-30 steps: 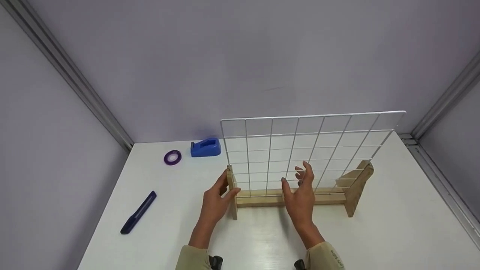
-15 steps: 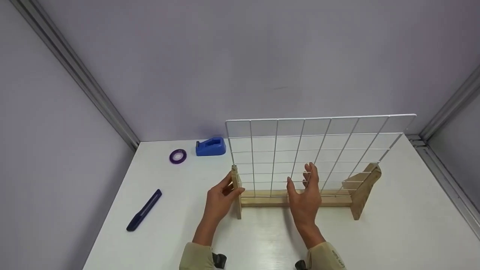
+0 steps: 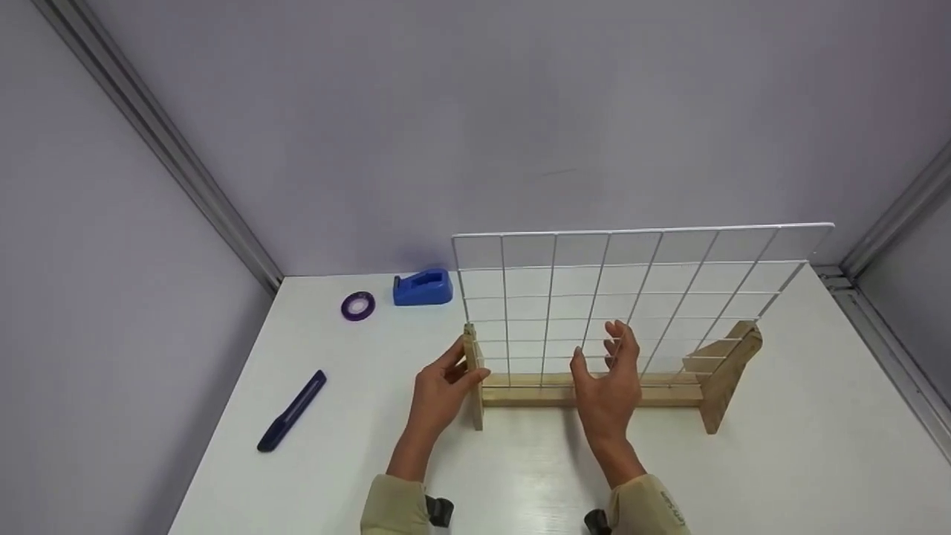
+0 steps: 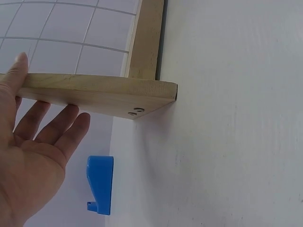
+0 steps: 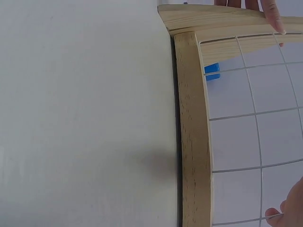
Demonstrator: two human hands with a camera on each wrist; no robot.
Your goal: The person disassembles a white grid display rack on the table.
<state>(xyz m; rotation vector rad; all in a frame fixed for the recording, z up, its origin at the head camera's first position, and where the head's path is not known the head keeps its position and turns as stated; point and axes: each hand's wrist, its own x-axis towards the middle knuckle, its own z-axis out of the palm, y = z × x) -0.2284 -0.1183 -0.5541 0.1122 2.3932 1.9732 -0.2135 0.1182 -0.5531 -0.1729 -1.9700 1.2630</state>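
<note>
Grid (image 3: 596, 295) is standing in its stand (image 3: 527, 397), my left hand (image 3: 437, 397) is pinching the left panel (image 3: 477, 409), my right hand (image 3: 608, 397) is hovering wide, contact unclear, and light, even steadying is probably serving best.

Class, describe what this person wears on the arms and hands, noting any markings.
The left sleeve is khaki and shows no marking; the right sleeve matches but carries dark lettering, too small to read. Small black pieces show beside both sleeves. The left hand and right hand wear no gloves.
</note>
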